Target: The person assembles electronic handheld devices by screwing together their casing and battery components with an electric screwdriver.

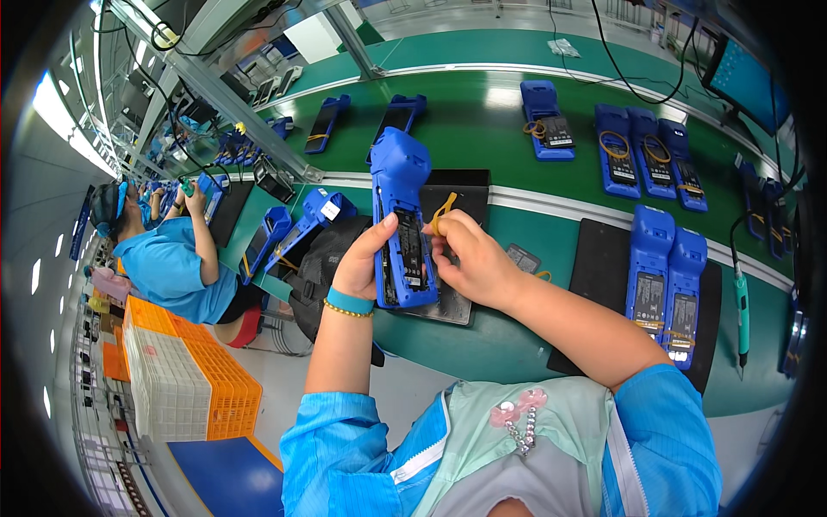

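My left hand (pixel 357 263) is closed around the lower part of a blue handheld terminal (pixel 401 168), held upright with its back facing me. The terminal's rear compartment is uncovered, and dark inner parts with small labels show there. At the terminal's right edge my right hand (pixel 479 263) pinches a yellow rubber band (pixel 444 208), which loops up from the fingers. Beneath the terminal lies a black mat (pixel 461 194) on the green bench. Just beyond my right hand is a flat grey battery-like piece (pixel 522 258), partly hidden by the arm.
Two blue terminals with batteries (pixel 648 284) lie on a black mat at right, beside a hanging teal screwdriver (pixel 742 310). More banded terminals (pixel 616 151) rest on the green conveyor (pixel 465 103). A black bag (pixel 323 267) is at left, near a co-worker (pixel 172 258) and orange crates (pixel 233 388).
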A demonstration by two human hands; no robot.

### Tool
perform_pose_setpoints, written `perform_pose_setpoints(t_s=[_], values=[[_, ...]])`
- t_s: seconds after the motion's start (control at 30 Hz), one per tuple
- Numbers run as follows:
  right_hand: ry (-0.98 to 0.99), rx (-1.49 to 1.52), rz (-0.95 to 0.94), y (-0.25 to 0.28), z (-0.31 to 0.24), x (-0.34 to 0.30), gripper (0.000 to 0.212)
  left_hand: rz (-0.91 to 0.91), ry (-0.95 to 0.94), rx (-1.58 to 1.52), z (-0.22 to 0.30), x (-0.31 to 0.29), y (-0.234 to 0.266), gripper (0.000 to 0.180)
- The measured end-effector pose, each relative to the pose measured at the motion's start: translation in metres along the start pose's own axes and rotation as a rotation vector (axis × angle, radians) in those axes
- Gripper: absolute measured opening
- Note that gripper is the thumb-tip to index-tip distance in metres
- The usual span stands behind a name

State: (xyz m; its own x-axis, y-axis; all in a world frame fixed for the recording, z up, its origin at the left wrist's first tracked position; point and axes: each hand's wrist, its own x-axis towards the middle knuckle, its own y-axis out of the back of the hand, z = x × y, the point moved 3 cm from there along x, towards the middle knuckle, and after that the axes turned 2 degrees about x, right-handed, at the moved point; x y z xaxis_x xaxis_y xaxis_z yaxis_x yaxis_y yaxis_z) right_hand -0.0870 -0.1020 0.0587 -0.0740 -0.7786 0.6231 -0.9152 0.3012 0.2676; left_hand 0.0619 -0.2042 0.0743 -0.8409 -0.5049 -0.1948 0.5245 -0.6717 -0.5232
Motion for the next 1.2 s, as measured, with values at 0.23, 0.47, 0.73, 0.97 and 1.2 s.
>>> perform_pose_setpoints(t_s=[0.23, 0.47, 0.73, 0.97, 1.2], values=[[0.086, -0.212, 0.111, 0.003, 0.0, -0.001, 0.026, 0.028, -0.057, 0.003, 0.0, -0.001, 0.012, 0.059], [0.08, -0.195, 0.09, 0.0, 0.003, 0.0, 0.019, -0.026, -0.031, -0.052, 0.002, -0.002, 0.002, 0.049], [-0.099, -0.096, 0.063, 0.001, 0.006, -0.003, 0.017, -0.023, -0.041, -0.069, -0.001, -0.001, 0.009, 0.053], [-0.046, -0.154, 0.016, 0.006, 0.003, 0.0, 0.012, -0.056, -0.031, -0.065, 0.001, -0.002, 0.008, 0.053], [0.012, -0.193, 0.039, 0.002, 0.002, -0.001, 0.011, -0.033, -0.048, -0.098, 0.0, -0.002, 0.009, 0.054]])
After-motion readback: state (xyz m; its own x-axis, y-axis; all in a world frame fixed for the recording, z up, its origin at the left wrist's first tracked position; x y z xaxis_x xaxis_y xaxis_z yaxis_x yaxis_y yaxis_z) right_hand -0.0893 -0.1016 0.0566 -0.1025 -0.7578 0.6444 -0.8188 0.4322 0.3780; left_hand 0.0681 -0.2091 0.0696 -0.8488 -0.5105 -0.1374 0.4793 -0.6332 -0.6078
